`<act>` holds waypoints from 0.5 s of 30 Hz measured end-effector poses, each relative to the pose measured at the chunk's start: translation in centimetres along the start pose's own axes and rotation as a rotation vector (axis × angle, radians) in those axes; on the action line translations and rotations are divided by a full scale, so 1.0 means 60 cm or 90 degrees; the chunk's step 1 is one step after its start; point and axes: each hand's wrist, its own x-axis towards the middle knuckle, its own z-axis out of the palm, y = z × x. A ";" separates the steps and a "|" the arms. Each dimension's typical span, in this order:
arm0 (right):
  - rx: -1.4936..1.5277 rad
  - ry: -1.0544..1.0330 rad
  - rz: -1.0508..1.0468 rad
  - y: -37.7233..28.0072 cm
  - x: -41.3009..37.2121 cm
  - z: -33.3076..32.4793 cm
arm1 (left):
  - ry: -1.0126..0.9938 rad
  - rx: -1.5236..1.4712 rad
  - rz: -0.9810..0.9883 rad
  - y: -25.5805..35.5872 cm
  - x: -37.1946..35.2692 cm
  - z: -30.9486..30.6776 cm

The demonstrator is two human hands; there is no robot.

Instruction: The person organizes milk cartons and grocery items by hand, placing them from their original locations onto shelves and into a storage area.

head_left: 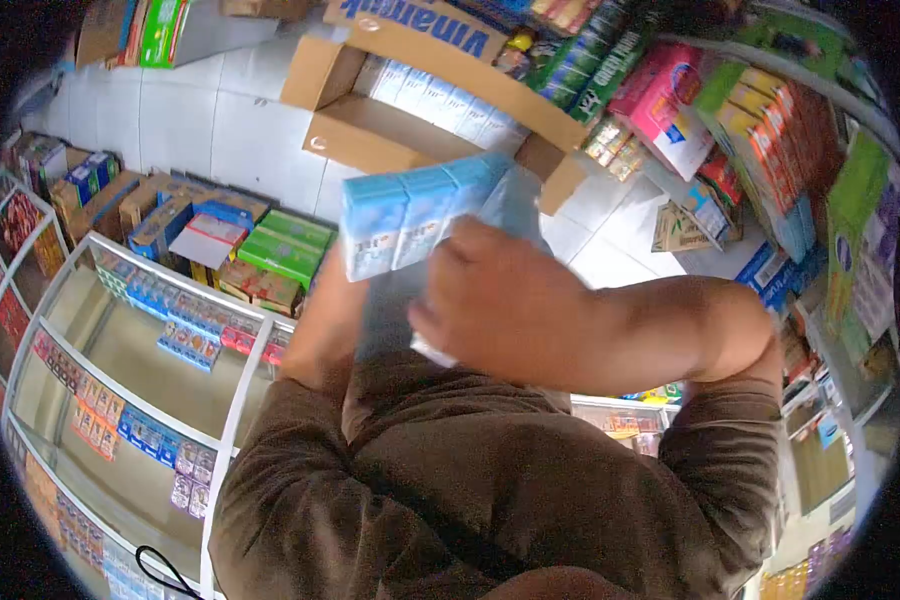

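A pack of several small blue-and-white drink cartons (402, 222) is held up in front of my body, above the floor. My left hand (336, 272) supports it from the left; its fingers are hidden behind the pack. Over the near side of the cartons, my right hand (475, 295) is closed and blurred by motion. A small white piece (434, 350) shows under its fingers, too smeared to name. Beyond the pack, an open cardboard box (370, 142) on the floor holds several similar white-and-blue cartons.
On the left stands a glass display case (150, 385) with small packets inside. Cardboard boxes (160, 215) and green packs (285, 245) line its far edge. Stacked goods, including a pink pack (670, 110), crowd the right side. White floor tiles (225, 130) show between.
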 end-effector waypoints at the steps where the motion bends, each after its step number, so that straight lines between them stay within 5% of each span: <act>1: -0.026 -0.006 -0.014 -0.010 0.000 -0.007 | -0.023 -0.004 -0.035 -0.018 0.018 0.021; 15: 0.173 0.359 0.116 -0.042 -0.163 0.093 | -0.033 -0.159 -0.291 -0.215 0.067 0.151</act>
